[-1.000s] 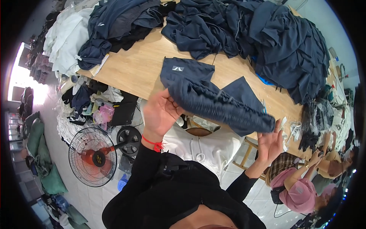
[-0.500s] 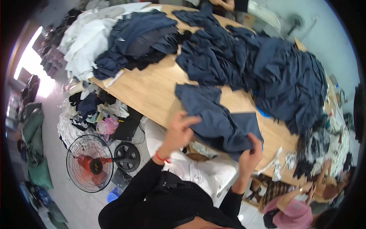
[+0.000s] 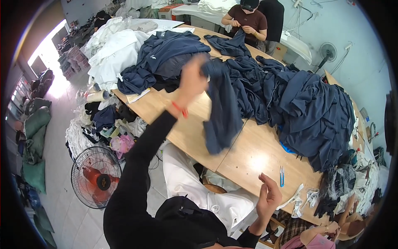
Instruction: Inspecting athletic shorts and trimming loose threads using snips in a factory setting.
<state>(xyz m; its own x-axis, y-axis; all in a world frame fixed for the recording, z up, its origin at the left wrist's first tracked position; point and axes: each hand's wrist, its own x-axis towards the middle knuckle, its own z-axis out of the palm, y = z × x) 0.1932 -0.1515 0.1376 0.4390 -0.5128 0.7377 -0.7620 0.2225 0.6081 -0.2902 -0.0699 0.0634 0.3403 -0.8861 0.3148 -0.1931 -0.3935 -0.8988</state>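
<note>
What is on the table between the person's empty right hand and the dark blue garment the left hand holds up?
In the head view, mostly bare wooden table lies between the right hand and the garment in the left hand.

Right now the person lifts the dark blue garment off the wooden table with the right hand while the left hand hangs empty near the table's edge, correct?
Not quite: the hands are swapped. In the head view the left hand lifts the dark blue garment above the wooden table, and the right hand hangs empty near the table's edge.
</note>
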